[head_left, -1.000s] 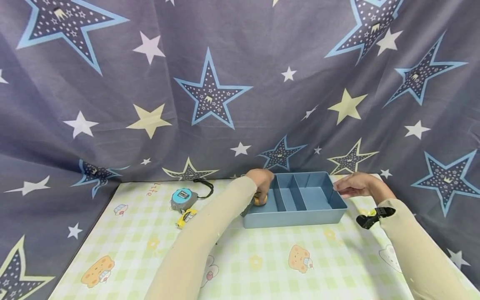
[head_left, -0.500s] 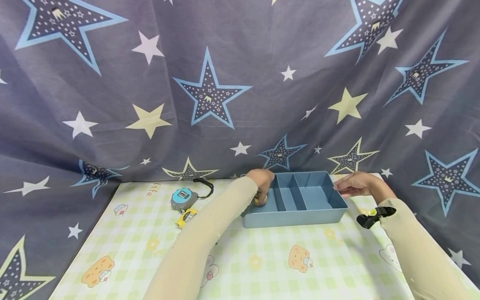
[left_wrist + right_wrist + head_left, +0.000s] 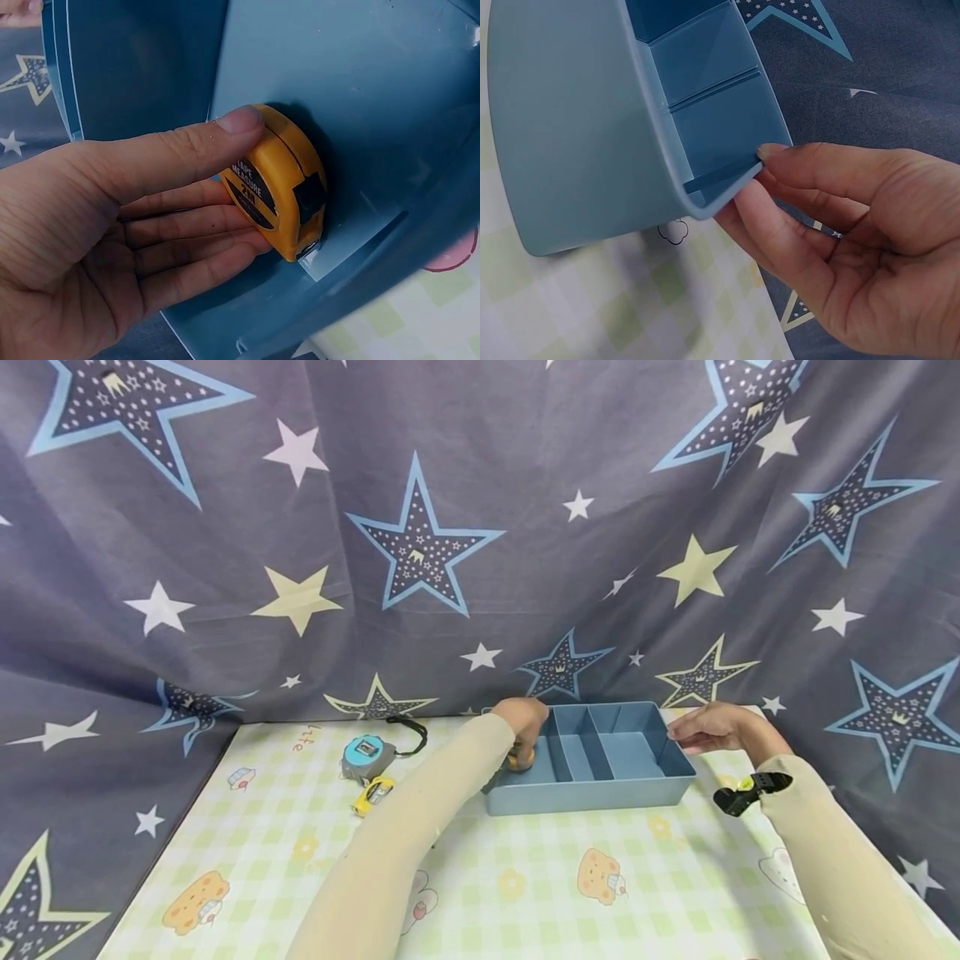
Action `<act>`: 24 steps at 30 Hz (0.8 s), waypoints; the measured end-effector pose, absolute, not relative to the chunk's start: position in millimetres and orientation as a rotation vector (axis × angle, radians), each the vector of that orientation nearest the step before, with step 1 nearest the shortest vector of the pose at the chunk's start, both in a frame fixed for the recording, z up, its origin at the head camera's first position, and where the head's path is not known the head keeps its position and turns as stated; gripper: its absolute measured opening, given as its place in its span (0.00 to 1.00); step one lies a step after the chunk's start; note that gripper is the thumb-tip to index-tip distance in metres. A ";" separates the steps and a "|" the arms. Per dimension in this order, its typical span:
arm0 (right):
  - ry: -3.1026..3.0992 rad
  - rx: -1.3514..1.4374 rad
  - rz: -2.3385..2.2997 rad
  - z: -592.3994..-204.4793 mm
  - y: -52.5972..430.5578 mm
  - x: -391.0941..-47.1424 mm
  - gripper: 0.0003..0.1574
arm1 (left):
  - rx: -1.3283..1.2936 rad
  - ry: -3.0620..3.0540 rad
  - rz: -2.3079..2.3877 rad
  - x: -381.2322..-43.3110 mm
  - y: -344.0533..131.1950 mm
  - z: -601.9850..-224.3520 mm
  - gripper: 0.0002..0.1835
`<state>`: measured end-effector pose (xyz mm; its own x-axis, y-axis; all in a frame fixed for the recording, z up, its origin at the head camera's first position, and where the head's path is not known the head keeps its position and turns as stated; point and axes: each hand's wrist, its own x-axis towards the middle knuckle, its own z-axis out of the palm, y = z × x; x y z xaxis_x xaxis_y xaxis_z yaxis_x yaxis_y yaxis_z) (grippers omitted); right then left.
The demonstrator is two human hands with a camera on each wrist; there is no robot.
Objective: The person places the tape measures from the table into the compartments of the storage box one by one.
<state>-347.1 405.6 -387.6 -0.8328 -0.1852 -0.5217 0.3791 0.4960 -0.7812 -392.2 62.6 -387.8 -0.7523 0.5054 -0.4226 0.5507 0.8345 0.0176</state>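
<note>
In the left compartment of a blue divided storage box, my left hand holds a yellow tape measure. The left wrist view shows the thumb on its upper edge, fingers against its labelled face, and the tape measure standing at the compartment floor. At the box's other end, my right hand pinches the right wall's rim between thumb and fingers, as the right wrist view shows. Most of the tape measure is hidden by the left hand in the head view.
Left of the box lie a blue-and-grey tape measure with a black wrist strap and a smaller yellow tape measure, partly behind the left sleeve. A star-patterned curtain hangs along the back edge of the checked tablecloth.
</note>
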 end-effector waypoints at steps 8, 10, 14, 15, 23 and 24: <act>2.194 0.153 -1.322 -386.6 404.6 -347.0 0.31 | 0.793 2.608 -0.147 -390.5 62.3 -387.4 0.31; 2.200 0.151 -1.316 -385.9 404.4 -347.1 0.31 | 0.799 2.614 -0.147 -390.2 62.1 -387.4 0.30; 2.199 0.160 -1.313 -384.3 402.8 -346.6 0.30 | 0.812 2.630 -0.152 -388.2 60.3 -386.8 0.29; 2.198 0.162 -1.312 -384.3 402.5 -346.4 0.30 | 0.814 2.633 -0.153 -387.6 59.9 -386.8 0.29; 2.210 0.167 -1.293 -384.5 403.1 -347.0 0.30 | 0.834 2.641 -0.156 -385.7 59.5 -387.7 0.28; 2.211 0.161 -1.288 -384.1 403.7 -347.4 0.30 | 0.840 2.639 -0.161 -385.8 59.7 -387.8 0.28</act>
<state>-347.4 403.7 -384.1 -0.8303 -0.1751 -0.5291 0.3740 0.5288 -0.7619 -385.8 59.7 -387.8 -0.7561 0.5360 -0.3756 0.5778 0.8162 0.0018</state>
